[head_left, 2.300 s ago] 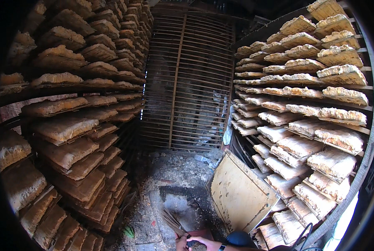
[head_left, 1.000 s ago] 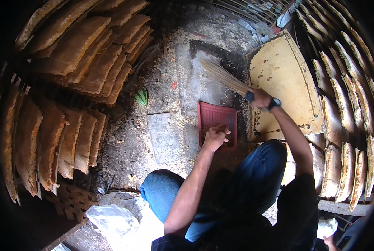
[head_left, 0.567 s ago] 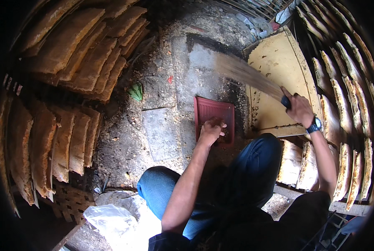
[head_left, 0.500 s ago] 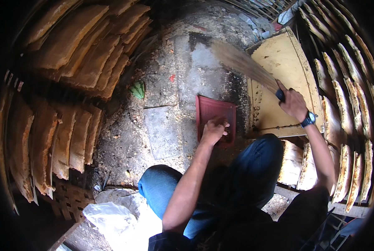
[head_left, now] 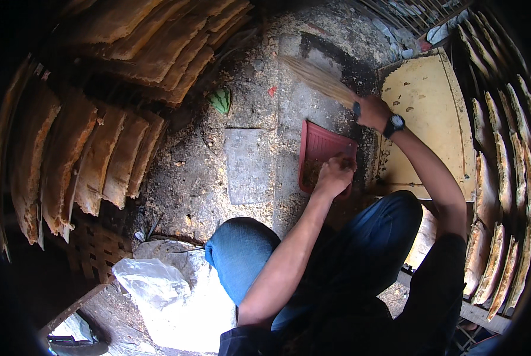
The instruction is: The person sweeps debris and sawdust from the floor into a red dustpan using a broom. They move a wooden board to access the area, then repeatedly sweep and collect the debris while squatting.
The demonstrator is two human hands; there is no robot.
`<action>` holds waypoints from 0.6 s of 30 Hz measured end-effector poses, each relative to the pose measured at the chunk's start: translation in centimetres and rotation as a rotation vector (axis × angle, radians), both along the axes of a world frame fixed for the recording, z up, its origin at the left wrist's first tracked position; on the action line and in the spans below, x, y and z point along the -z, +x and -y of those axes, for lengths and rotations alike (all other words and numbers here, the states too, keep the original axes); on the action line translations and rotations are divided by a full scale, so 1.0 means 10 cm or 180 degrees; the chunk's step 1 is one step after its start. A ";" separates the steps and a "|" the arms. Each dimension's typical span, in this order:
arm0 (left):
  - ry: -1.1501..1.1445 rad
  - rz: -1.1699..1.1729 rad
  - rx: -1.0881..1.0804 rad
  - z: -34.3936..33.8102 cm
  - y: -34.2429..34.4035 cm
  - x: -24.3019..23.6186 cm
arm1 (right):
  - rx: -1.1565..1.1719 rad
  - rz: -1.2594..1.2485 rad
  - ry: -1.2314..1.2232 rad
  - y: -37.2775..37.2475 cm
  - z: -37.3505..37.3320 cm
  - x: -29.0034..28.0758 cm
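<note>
In my right hand [head_left: 374,113] is a straw hand broom [head_left: 322,81], its fingers wrapped round the dark grip. The bristles reach up and left over the floor, slightly blurred. My left hand [head_left: 335,177] is closed over the near right part of a red dustpan [head_left: 331,142] lying on the floor. What its fingers hold, if anything, is hidden. Brown crumbly debris [head_left: 312,172] lies in the pan, beside the left hand.
Crumbs litter the concrete floor [head_left: 247,172]. A green striped rind piece [head_left: 220,100] and a red scrap [head_left: 272,91] lie left of the broom. Stacked brown sheets [head_left: 70,160] line the left, more sheets [head_left: 485,190] the right. A yellowish board [head_left: 425,113] lies beside my right arm.
My right hand has swung the broom left and nearer the dustpan. The left hand has shifted toward the pan's right side, uncovering debris. The whole view has also shifted.
</note>
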State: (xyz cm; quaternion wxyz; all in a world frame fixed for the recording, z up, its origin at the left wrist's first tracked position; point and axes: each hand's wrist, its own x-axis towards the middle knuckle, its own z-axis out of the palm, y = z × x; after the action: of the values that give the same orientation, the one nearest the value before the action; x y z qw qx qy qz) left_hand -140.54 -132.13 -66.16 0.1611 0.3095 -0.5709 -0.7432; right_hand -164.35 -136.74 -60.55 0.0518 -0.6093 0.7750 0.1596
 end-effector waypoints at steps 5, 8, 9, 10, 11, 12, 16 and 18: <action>-0.0216 -0.0379 -0.0052 -0.11 -0.18 0.15 | 0.0350 -0.0089 0.0685 -0.03 -0.73 -0.69; -0.0163 -0.0099 0.0072 -0.05 -0.09 0.04 | 0.0529 -0.0407 0.0981 0.16 -0.94 -1.30; -0.0172 -0.0138 0.0079 -0.07 -0.12 0.00 | 0.0288 -0.0596 0.0852 -0.01 -1.12 -1.39; -0.0184 -0.0143 0.0074 -0.07 -0.13 0.00 | 0.0342 -0.0667 0.0778 0.04 -1.15 -1.43; -0.0181 -0.0080 0.0095 -0.06 -0.11 0.00 | 0.0386 -0.0728 0.0701 0.11 -1.16 -1.49; -0.0179 -0.0005 0.0106 -0.04 -0.08 0.02 | 0.0418 -0.0778 0.0622 0.18 -1.13 -1.49; -0.0217 0.0117 0.0126 -0.02 0.01 -0.15 | 0.0739 -0.0031 -0.0012 0.31 -0.87 -1.22; -0.0297 -0.0048 0.0136 -0.11 -0.08 -0.21 | 0.0422 0.0360 -0.0468 0.04 -0.81 -0.86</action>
State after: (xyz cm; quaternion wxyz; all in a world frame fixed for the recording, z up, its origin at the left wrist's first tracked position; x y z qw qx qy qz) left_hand -141.29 -130.99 -64.09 0.1637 0.2837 -0.6101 -0.7214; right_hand -164.00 -128.68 -51.99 0.0610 -0.5669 0.8190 0.0638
